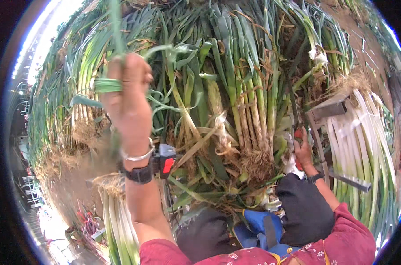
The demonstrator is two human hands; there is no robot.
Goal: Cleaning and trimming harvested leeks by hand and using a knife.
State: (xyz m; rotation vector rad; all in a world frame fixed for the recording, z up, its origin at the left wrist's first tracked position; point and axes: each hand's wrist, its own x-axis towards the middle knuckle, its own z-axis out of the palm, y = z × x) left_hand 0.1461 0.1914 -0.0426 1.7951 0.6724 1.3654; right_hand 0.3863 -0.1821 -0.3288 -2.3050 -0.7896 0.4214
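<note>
From afar, I had the left hand point(129, 95) clamped on green strands point(107, 85), well apart from the right hand point(303, 152), which gripped a red handle point(298, 133); leeks point(252, 106) lay between them.

A leek heap point(249, 92) lies before the knees point(304, 207); another bundle point(366, 137) lies right (by a metal frame point(335, 107)).

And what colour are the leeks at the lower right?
The leeks are white near the roots, greening lower down; head view shows it best.
</note>
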